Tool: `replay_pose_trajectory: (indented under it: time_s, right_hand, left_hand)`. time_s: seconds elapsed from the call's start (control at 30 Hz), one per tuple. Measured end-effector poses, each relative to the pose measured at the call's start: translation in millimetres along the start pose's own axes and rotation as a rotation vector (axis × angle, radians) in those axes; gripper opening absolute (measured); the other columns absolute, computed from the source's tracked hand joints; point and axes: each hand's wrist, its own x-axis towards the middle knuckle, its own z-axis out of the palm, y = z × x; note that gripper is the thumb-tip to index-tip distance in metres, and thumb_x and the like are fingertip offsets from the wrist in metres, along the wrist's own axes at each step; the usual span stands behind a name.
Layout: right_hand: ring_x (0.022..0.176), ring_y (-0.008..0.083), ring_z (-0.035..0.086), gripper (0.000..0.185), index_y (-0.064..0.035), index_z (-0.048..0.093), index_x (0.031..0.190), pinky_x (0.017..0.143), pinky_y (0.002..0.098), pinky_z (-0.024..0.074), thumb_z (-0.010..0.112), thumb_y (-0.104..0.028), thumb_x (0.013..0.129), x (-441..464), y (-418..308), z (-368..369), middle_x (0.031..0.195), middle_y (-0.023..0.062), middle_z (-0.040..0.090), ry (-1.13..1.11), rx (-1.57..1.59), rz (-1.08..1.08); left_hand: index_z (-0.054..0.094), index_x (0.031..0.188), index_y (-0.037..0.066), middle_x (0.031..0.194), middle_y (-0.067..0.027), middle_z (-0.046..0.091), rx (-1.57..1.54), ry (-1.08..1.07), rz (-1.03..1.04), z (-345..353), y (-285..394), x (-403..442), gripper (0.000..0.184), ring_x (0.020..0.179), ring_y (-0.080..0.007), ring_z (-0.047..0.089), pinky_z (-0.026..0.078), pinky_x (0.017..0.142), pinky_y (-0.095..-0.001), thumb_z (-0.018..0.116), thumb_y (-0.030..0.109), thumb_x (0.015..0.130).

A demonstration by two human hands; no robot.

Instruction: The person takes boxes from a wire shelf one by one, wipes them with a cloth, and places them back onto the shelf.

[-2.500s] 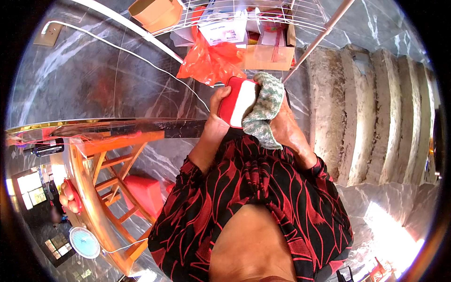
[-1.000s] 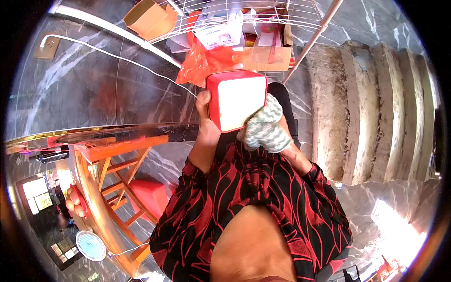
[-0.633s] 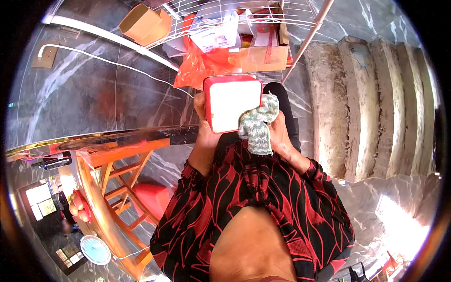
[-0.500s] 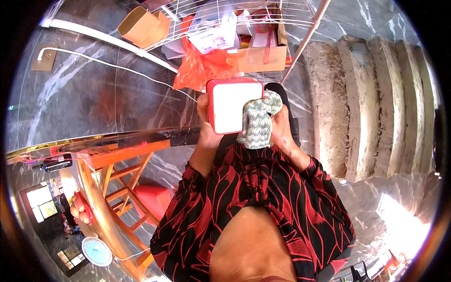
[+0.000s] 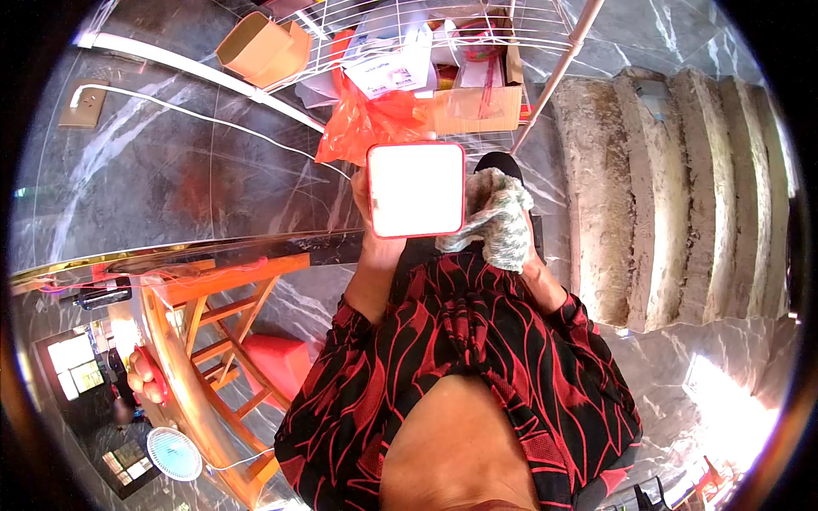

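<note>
A square panel with a red frame and a glaring white face is held up in front of my lap; I cannot tell whether it is a mirror or a lamp. Along its left edge my left hand grips it, fingers mostly hidden behind. A fluffy green-grey and white cloth hangs just right of the panel, one end of it near the lower right corner. My right hand is closed on this cloth, which covers most of the fingers.
Ahead stands a white wire rack with a cardboard box, an orange-red plastic bag and tan containers. Concrete steps rise at the right. A wooden ladder-like frame and a small fan are at the left.
The cloth has come off the panel's face and moved right, spreading over my right hand. The panel has shifted slightly left and sits straighter.
</note>
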Motion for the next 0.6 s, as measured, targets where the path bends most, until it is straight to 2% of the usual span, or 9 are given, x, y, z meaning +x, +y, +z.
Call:
replay_pose_trajectory:
  time_s: [0.07, 0.13, 0.23, 0.27, 0.33, 0.37, 0.4, 0.47, 0.6]
  right_hand:
    - [0.086, 0.0195, 0.061, 0.036, 0.0033, 0.046, 0.120, 0.073, 0.0277, 0.0508, 0.053, -0.011, 0.088, 0.1, -4.7, -2.7, 0.105, 0.0125, 0.058, -0.085, -0.352, -0.048]
    - [0.087, 0.0190, 0.061, 0.046, 0.0050, 0.043, 0.123, 0.076, 0.0310, 0.0504, 0.059, -0.009, 0.082, -5.5, -16.6, 9.8, 0.107, 0.0134, 0.058, 0.069, -0.535, -0.097]
    - [0.099, 0.0184, 0.055, 0.059, 0.0033, 0.038, 0.127, 0.086, 0.0328, 0.0456, 0.064, -0.007, 0.076, 1.7, -20.1, 18.4, 0.111, 0.0118, 0.055, 0.184, -0.400, -0.086]
    - [0.098, 0.0189, 0.056, 0.053, 0.0034, 0.039, 0.128, 0.085, 0.0310, 0.0469, 0.060, -0.008, 0.080, 10.7, -12.4, 12.1, 0.111, 0.0121, 0.055, 0.177, -0.845, -0.410]
    - [0.107, 0.0198, 0.049, 0.067, 0.0009, 0.038, 0.128, 0.092, 0.0317, 0.0405, 0.068, -0.023, 0.074, -1.3, -16.9, 14.6, 0.118, 0.0112, 0.049, 0.009, -0.910, -0.398]
    - [0.112, 0.0203, 0.045, 0.074, -0.0003, 0.037, 0.129, 0.096, 0.0320, 0.0373, 0.072, -0.030, 0.070, -7.2, -19.8, 16.8, 0.122, 0.0107, 0.045, -0.077, -0.937, -0.393]
    - [0.111, 0.0206, 0.046, 0.071, -0.0006, 0.039, 0.126, 0.095, 0.0323, 0.0377, 0.072, -0.030, 0.071, -7.8, -18.9, 20.6, 0.121, 0.0108, 0.046, -0.098, -0.971, -0.409]
    - [0.109, 0.0212, 0.047, 0.065, -0.0010, 0.042, 0.122, 0.094, 0.0330, 0.0384, 0.072, -0.029, 0.072, -4.6, -16.0, 30.7, 0.118, 0.0108, 0.048, -0.055, -0.995, -0.454]
    - [0.105, 0.0225, 0.049, 0.053, -0.0020, 0.048, 0.113, 0.091, 0.0344, 0.0399, 0.072, -0.027, 0.073, 4.0, -13.1, 42.3, 0.113, 0.0110, 0.051, 0.058, -0.999, -0.542]
  left_hand:
    - [0.033, 0.132, -0.008, 0.126, -0.0232, 0.049, 0.009, 0.031, -0.004, -0.9, -0.7, 0.1, 0.090, 0.112, -0.0323, 0.053, 0.040, 0.098, -0.0421, 0.059, 0.053, 0.072]
    - [0.033, 0.132, -0.009, 0.127, -0.0230, 0.049, 0.020, 0.061, -0.022, 1.2, -0.7, -1.6, 0.090, 0.113, -0.0321, 0.053, 0.040, 0.099, -0.0420, 0.059, 0.053, 0.072]
    - [0.032, 0.132, -0.009, 0.127, -0.0228, 0.048, 0.039, 0.108, -0.045, 2.6, -1.7, -2.6, 0.091, 0.113, -0.0319, 0.052, 0.040, 0.099, -0.0420, 0.059, 0.053, 0.072]
    - [0.032, 0.132, -0.009, 0.127, -0.0227, 0.048, 0.036, 0.117, -0.056, 2.2, -2.3, -1.6, 0.091, 0.113, -0.0318, 0.052, 0.040, 0.099, -0.0419, 0.059, 0.053, 0.071]
    - [0.032, 0.133, -0.009, 0.127, -0.0226, 0.048, -0.018, 0.095, -0.094, 7.3, -4.4, 1.1, 0.091, 0.113, -0.0316, 0.052, 0.039, 0.099, -0.0419, 0.059, 0.053, 0.071]
    - [0.032, 0.133, -0.009, 0.128, -0.0227, 0.048, -0.149, -0.012, -0.112, 12.5, -6.3, 2.1, 0.091, 0.113, -0.0318, 0.052, 0.039, 0.099, -0.0419, 0.059, 0.053, 0.071]
    - [0.031, 0.133, -0.009, 0.128, -0.0228, 0.048, -0.276, -0.116, -0.143, 18.0, -8.1, 3.2, 0.091, 0.113, -0.0319, 0.052, 0.039, 0.100, -0.0419, 0.059, 0.053, 0.071]
    - [0.030, 0.133, -0.008, 0.128, -0.0238, 0.047, -0.095, -0.063, -0.163, 31.7, -5.1, -2.4, 0.092, 0.113, -0.0325, 0.052, 0.039, 0.099, -0.0418, 0.059, 0.051, 0.070]
    - [0.029, 0.133, -0.008, 0.126, -0.0245, 0.048, 0.002, -0.029, -0.139, 48.7, -3.8, -9.0, 0.091, 0.113, -0.0326, 0.052, 0.040, 0.099, -0.0414, 0.059, 0.049, 0.069]
